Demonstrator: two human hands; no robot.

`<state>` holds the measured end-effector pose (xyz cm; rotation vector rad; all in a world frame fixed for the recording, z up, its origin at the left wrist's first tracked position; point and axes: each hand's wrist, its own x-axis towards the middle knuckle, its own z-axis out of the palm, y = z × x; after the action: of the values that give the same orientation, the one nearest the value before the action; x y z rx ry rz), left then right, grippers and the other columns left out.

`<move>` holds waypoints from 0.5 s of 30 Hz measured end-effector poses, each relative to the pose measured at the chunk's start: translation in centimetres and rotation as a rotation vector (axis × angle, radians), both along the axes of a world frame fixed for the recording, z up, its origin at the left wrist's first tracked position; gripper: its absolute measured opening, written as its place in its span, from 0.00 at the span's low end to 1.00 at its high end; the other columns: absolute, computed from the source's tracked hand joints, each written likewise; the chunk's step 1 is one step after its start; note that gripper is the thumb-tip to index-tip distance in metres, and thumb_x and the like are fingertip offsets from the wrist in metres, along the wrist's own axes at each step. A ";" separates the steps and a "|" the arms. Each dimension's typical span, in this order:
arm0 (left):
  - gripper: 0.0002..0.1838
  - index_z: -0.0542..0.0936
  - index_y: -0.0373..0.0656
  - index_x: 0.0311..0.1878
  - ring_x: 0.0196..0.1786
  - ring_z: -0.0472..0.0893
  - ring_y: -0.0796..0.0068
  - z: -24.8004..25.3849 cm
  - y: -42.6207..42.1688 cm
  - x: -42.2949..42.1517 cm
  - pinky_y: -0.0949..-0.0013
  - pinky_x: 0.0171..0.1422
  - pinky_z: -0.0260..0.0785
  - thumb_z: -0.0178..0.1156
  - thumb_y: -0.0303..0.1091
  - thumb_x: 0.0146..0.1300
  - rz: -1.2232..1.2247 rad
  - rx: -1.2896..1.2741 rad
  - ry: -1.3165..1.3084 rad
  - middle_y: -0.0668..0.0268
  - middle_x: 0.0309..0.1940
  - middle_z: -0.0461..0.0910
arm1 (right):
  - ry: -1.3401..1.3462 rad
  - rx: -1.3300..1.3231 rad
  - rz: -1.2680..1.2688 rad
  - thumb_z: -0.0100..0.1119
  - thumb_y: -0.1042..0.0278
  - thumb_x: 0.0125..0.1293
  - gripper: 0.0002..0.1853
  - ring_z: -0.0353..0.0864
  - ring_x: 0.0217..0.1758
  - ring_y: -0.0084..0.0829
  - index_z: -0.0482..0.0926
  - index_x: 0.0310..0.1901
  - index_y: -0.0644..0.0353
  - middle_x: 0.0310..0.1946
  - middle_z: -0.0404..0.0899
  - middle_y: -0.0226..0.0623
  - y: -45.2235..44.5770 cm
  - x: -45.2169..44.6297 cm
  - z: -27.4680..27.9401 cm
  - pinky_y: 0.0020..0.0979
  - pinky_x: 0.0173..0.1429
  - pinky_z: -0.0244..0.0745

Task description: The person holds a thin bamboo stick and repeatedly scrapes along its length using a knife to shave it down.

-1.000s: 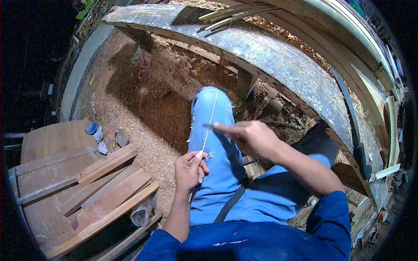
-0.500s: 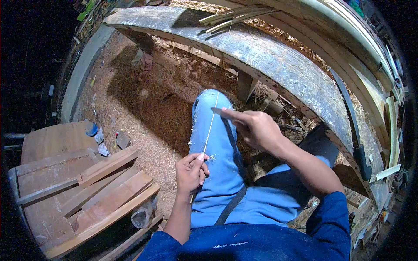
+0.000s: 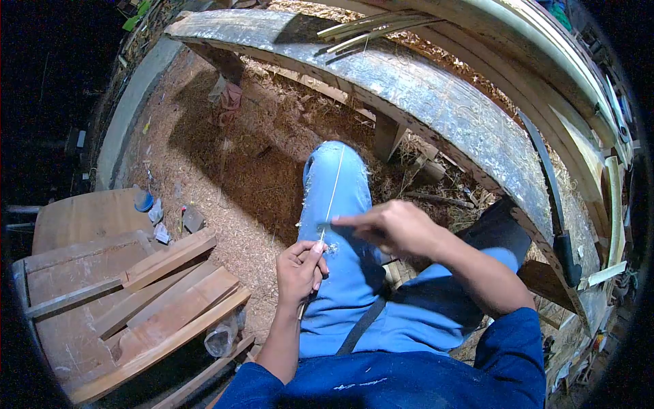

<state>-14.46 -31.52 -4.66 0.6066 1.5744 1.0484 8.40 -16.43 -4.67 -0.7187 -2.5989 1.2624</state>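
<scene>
My left hand [image 3: 298, 271] rests by my thigh, thumb and fingers pinched on a thin pale strip [image 3: 334, 184] that looks like bamboo or wood. The strip runs from the pinch up over the knee of my light blue trousers [image 3: 344, 273]. My right hand [image 3: 403, 229] is closed, index finger stretched along a small knife [image 3: 323, 225]. Its dark blade, smeared by motion, lies across the strip just above my left fingertips; the handle is hidden in the hand. Small shavings [image 3: 332, 248] cling to the trousers beside the left thumb.
A long weathered bench [image 3: 422, 88] curves across the front and right, carrying several thin strips [image 3: 375, 31]. A long dark blade [image 3: 543, 170] with a black handle leans at the right. Wooden boards [image 3: 177, 307] lie at the left. Sawdust covers the ground [image 3: 231, 198].
My right hand has drawn the knife down along the strip, from near the knee to just above the left fingers. The left hand keeps its pinch in nearly the same place.
</scene>
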 end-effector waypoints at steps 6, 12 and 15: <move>0.09 0.85 0.32 0.46 0.12 0.70 0.85 0.1 -0.1 0.2 0.77 0.15 0.58 0.62 0.29 0.80 0.013 -0.005 -0.022 0.61 0.22 0.83 | 0.036 0.012 -0.140 0.67 0.82 0.50 0.48 0.90 0.40 0.51 0.76 0.76 0.31 0.43 0.90 0.51 0.7 0.1 -1.0 0.48 0.48 0.86; 0.09 0.85 0.32 0.46 0.13 0.70 0.84 -0.3 -0.2 0.1 0.77 0.15 0.58 0.63 0.29 0.79 0.007 0.017 -0.037 0.61 0.22 0.83 | 0.112 -0.103 -0.288 0.64 0.84 0.52 0.45 0.92 0.43 0.48 0.79 0.74 0.35 0.52 0.89 0.49 2.1 0.1 0.1 0.47 0.54 0.87; 0.08 0.85 0.32 0.46 0.13 0.70 0.84 0.0 -0.2 0.2 0.77 0.15 0.58 0.64 0.29 0.79 0.006 0.005 -0.019 0.60 0.22 0.83 | 0.154 0.012 -0.236 0.65 0.84 0.51 0.46 0.90 0.42 0.53 0.79 0.74 0.35 0.49 0.89 0.51 2.1 0.4 -0.8 0.47 0.51 0.86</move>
<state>-14.27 -31.73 -4.68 0.5936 1.5580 1.0603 8.76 -14.30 -5.48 -0.8603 -2.3192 1.1807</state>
